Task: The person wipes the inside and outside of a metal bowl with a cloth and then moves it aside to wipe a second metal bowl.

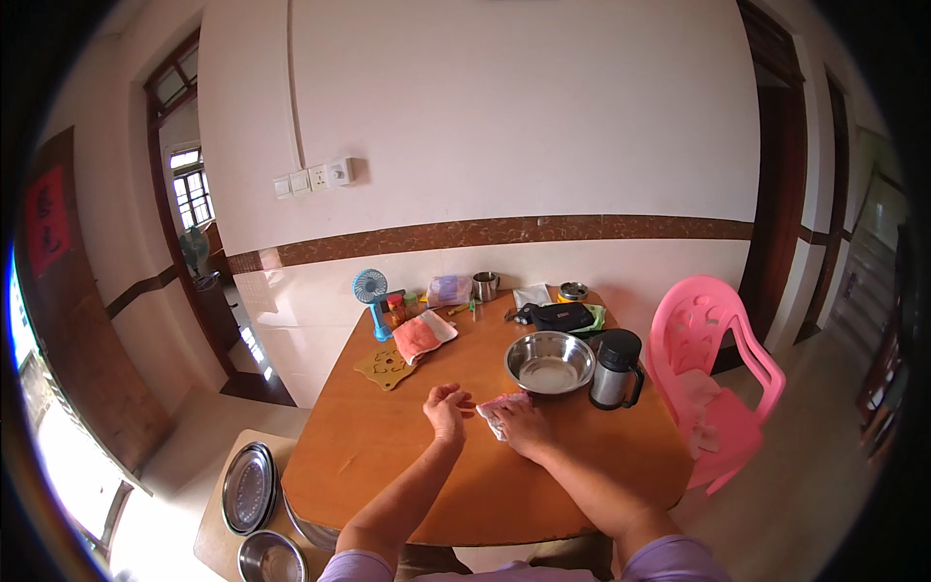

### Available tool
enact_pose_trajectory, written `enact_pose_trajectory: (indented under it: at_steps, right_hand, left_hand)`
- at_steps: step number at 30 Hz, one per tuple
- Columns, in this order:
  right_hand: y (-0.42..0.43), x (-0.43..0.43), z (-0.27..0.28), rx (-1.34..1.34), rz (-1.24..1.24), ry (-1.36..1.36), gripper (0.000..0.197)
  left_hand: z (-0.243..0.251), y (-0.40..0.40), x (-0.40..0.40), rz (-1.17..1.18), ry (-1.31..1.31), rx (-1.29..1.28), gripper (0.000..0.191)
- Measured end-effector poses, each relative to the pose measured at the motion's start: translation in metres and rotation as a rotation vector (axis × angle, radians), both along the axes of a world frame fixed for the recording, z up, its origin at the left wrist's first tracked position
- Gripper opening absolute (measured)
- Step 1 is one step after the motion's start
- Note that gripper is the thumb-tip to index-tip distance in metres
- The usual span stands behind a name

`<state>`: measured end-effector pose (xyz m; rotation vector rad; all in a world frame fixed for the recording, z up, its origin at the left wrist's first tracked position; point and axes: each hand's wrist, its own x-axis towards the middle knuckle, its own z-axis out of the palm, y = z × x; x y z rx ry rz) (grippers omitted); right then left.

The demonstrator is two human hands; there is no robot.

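Observation:
Under my right hand (525,428) lies a folded pink and white cloth (496,420) on the wooden table (407,495); the palm rests on it and its fingertips are partly hidden. My left hand (447,416) is just to the left of the cloth, raised a little, fingers apart and holding nothing. Just beyond the right hand stands a wide stainless steel basin (550,364). To the basin's right is a steel thermos jug (614,371) with a black lid and handle.
An orange towel (422,336) overlaps a yellowish trivet (384,366), near a blue handheld fan (372,298). Along the wall are a steel mug (485,286) and a black pouch (561,316). A pink plastic chair (716,393) stands right; steel trays (249,489) lie on a lower table left.

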<state>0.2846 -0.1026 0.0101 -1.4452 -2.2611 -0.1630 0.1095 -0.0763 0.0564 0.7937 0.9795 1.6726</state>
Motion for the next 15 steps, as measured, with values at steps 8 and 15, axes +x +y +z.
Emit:
enact_pose_trajectory:
  at_steps: [8,15]
  right_hand:
    - [0.014,0.007,-0.023,0.087,0.035,0.173,0.037]
    - [0.004,0.003,-0.011,0.102,0.065,0.16,0.037]
  left_hand:
    - [-0.043,0.003,0.014,-0.047,0.023,0.003,0.019]
    - [-0.047,-0.002,0.014,-0.117,0.155,0.006,0.018]
